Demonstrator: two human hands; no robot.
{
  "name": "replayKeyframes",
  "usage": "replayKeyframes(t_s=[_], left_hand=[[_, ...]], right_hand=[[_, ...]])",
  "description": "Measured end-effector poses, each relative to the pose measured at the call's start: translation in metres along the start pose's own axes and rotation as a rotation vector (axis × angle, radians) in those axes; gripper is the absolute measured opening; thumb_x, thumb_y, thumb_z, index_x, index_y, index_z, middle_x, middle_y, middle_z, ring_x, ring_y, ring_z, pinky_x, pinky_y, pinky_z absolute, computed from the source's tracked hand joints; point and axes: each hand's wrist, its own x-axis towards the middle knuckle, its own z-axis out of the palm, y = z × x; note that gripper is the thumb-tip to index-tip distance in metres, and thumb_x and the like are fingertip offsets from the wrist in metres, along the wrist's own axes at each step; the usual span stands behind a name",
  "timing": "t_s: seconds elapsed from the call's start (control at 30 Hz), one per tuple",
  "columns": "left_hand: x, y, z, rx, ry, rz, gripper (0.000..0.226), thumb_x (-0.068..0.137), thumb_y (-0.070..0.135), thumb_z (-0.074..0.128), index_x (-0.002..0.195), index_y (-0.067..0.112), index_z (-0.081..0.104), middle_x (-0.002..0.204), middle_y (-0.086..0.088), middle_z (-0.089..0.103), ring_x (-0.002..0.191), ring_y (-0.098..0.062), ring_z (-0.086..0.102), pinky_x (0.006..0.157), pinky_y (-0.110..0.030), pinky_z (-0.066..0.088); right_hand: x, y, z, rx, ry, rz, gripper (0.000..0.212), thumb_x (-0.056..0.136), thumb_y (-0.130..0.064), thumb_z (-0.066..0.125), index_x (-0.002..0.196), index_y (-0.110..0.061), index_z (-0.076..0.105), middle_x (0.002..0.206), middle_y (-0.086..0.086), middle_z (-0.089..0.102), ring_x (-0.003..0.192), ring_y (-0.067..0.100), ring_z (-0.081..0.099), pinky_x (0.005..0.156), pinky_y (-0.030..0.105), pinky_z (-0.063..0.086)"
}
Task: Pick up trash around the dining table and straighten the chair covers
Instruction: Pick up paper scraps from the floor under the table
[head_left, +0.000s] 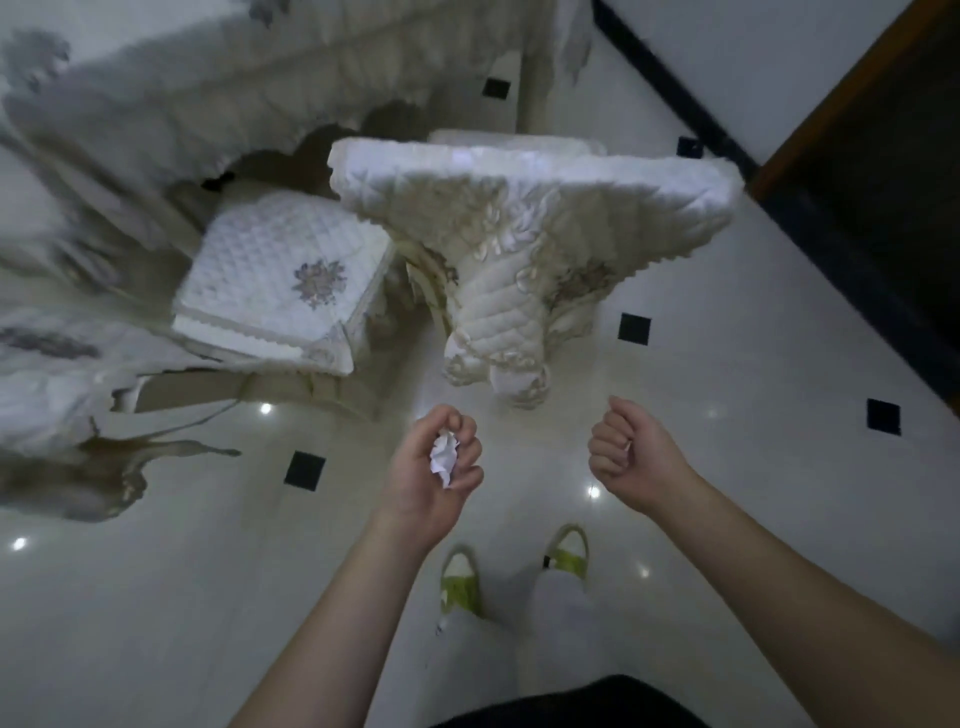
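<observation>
My left hand (431, 467) is palm up and grips a crumpled ball of white paper (444, 457) in its curled fingers. My right hand (623, 449) is curled into a fist, and a thin sliver of white paper (629, 446) shows between its fingers. Both hands hover just in front of a chair whose back carries a quilted cream cover (535, 208); the cover's tail hangs down bunched toward the floor. To the left lies that chair's quilted seat cover (280, 280) with a grey flower print.
The dining table with its frilled cloth (156, 78) fills the upper left. Another covered chair (41, 374) stands at the left edge. My feet in green slippers (460, 582) are on glossy white tiles, with a small white scrap (441, 622) beside the left one. A dark doorway (883, 182) is at the right.
</observation>
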Motion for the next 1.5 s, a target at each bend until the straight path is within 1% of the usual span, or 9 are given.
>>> replayKeyframes(t_s=[0.17, 0.33, 0.5, 0.67, 0.8, 1.03, 1.17, 1.33, 1.5], left_hand=[[-0.034, 0.017, 0.037, 0.041, -0.103, -0.063, 0.026, 0.09, 0.018, 0.043, 0.064, 0.015, 0.047, 0.061, 0.002, 0.037, 0.039, -0.007, 0.025, 0.033, -0.017, 0.015], [-0.06, 0.012, 0.068, 0.321, -0.23, -0.213, 0.021, 0.093, 0.02, 0.046, 0.074, 0.016, 0.051, 0.063, 0.002, 0.04, 0.038, -0.006, 0.023, 0.032, -0.015, 0.012], [-0.063, 0.0, 0.094, 0.392, -0.321, -0.267, 0.012, 0.086, 0.021, 0.051, 0.074, 0.017, 0.051, 0.063, 0.002, 0.041, 0.038, -0.007, 0.022, 0.034, -0.014, 0.011], [-0.064, -0.024, 0.138, 0.431, -0.393, -0.255, 0.012, 0.088, 0.021, 0.052, 0.077, 0.017, 0.051, 0.063, 0.001, 0.047, 0.038, -0.007, 0.028, 0.032, -0.015, 0.018], [-0.057, -0.047, 0.178, 0.497, -0.424, -0.245, 0.009, 0.088, 0.025, 0.053, 0.082, 0.019, 0.051, 0.066, 0.002, 0.052, 0.039, -0.008, 0.033, 0.036, -0.017, 0.02], [-0.034, -0.105, 0.259, 0.558, -0.37, -0.249, 0.005, 0.083, 0.023, 0.058, 0.081, 0.02, 0.056, 0.074, -0.001, 0.061, 0.05, -0.011, 0.048, 0.047, -0.019, 0.041], [-0.026, -0.136, 0.304, 0.45, -0.327, -0.28, 0.004, 0.086, 0.017, 0.058, 0.082, 0.015, 0.06, 0.082, -0.006, 0.065, 0.062, -0.016, 0.062, 0.052, -0.023, 0.054], [-0.011, -0.143, 0.336, 0.345, -0.277, -0.196, 0.011, 0.081, 0.012, 0.062, 0.092, 0.012, 0.063, 0.089, -0.011, 0.068, 0.067, -0.02, 0.067, 0.054, -0.027, 0.057], [0.013, -0.131, 0.35, 0.317, -0.206, -0.17, 0.007, 0.074, 0.013, 0.065, 0.077, 0.009, 0.069, 0.086, -0.011, 0.067, 0.065, -0.02, 0.067, 0.052, -0.027, 0.056]], right_hand=[[-0.067, 0.013, 0.01, 0.188, -0.043, -0.115, 0.06, 0.097, -0.034, 0.04, 0.04, -0.019, 0.029, 0.038, -0.005, 0.02, 0.028, 0.01, 0.018, 0.034, 0.02, 0.007], [-0.125, 0.024, 0.011, 0.275, -0.08, -0.174, 0.06, 0.098, -0.037, 0.037, 0.041, -0.019, 0.029, 0.037, -0.004, 0.018, 0.028, 0.01, 0.013, 0.034, 0.019, 0.006], [-0.179, 0.014, -0.006, 0.323, -0.124, -0.307, 0.054, 0.093, -0.037, 0.042, 0.043, -0.019, 0.032, 0.038, -0.005, 0.021, 0.029, 0.009, 0.013, 0.032, 0.019, 0.009], [-0.221, 0.004, -0.03, 0.43, -0.038, -0.488, 0.051, 0.094, -0.035, 0.049, 0.05, -0.02, 0.029, 0.043, -0.006, 0.022, 0.03, 0.007, 0.018, 0.027, 0.02, 0.014], [-0.236, -0.017, -0.054, 0.526, 0.015, -0.55, 0.049, 0.094, -0.034, 0.051, 0.051, -0.02, 0.033, 0.044, -0.007, 0.026, 0.03, 0.006, 0.023, 0.026, 0.018, 0.017], [-0.261, -0.079, -0.105, 0.53, 0.041, -0.601, 0.046, 0.095, -0.034, 0.048, 0.054, -0.021, 0.033, 0.044, -0.006, 0.025, 0.031, 0.006, 0.023, 0.028, 0.017, 0.016], [-0.279, -0.122, -0.145, 0.547, 0.092, -0.625, 0.043, 0.095, -0.034, 0.049, 0.056, -0.022, 0.034, 0.046, -0.006, 0.026, 0.032, 0.006, 0.025, 0.03, 0.018, 0.018], [-0.292, -0.18, -0.174, 0.508, 0.14, -0.598, 0.038, 0.095, -0.033, 0.047, 0.061, -0.022, 0.034, 0.047, -0.007, 0.029, 0.034, 0.005, 0.026, 0.032, 0.017, 0.019], [-0.268, -0.233, -0.155, 0.462, 0.079, -0.578, 0.039, 0.095, -0.038, 0.047, 0.061, -0.021, 0.037, 0.049, -0.007, 0.031, 0.036, 0.005, 0.026, 0.033, 0.017, 0.022]])
